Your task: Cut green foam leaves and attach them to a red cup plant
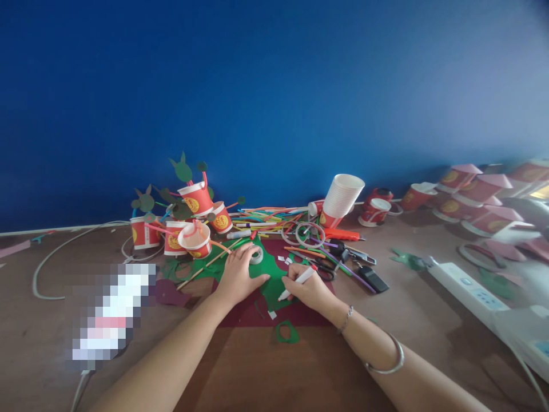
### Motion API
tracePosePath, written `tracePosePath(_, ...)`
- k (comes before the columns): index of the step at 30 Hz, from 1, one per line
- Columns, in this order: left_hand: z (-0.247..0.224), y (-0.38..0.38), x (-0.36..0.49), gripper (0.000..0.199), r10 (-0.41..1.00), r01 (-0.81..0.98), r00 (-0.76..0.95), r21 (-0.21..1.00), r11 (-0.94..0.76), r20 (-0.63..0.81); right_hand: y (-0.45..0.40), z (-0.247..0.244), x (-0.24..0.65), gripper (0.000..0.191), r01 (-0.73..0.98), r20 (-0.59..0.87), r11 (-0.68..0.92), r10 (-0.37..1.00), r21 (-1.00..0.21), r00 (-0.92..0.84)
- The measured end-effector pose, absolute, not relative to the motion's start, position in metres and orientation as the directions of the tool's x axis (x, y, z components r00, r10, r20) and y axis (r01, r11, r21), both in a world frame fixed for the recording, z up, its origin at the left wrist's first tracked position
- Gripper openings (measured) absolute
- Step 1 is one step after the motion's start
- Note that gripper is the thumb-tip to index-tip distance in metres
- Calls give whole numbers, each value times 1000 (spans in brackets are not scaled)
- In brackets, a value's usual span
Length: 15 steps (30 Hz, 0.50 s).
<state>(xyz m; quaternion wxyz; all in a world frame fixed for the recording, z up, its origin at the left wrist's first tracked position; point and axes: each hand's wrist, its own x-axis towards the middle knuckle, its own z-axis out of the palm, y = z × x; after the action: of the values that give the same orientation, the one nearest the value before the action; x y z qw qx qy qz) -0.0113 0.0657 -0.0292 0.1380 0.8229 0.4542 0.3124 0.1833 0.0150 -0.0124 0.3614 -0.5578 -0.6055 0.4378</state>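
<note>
My right hand (309, 289) grips a white marker (300, 280) with a red end, its tip at the green paper (270, 289). My left hand (240, 277) lies on that paper with the thumb spread away from the fingers. Beside its fingers is a roll of clear tape (256, 255); whether they touch it I cannot tell. Under the green paper lies a dark red sheet (309, 316). A green offcut with a hole (286, 332) sits just in front. Scissors (326, 270) are to the right of the sheet, partly behind my right hand.
Decorated red paper cups (195, 200) stand at the back left, near colourful straws (266, 217). A tall cup stack (343, 197) leans further right. An orange cutter (342, 234), a black key fob (372, 279) and a power strip (467, 286) lie on the right.
</note>
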Motion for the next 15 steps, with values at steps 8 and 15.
tracePosePath(8, -30, 66, -12, 58, 832, 665, 396, 502, -552, 390, 15, -17, 184, 27, 340, -38, -4, 995, -940, -92)
tracePosePath(15, -30, 66, -11, 58, 837, 673, 392, 502, -544, 381, 15, -16, 184, 26, 328, -28, 6, 995, -945, -97)
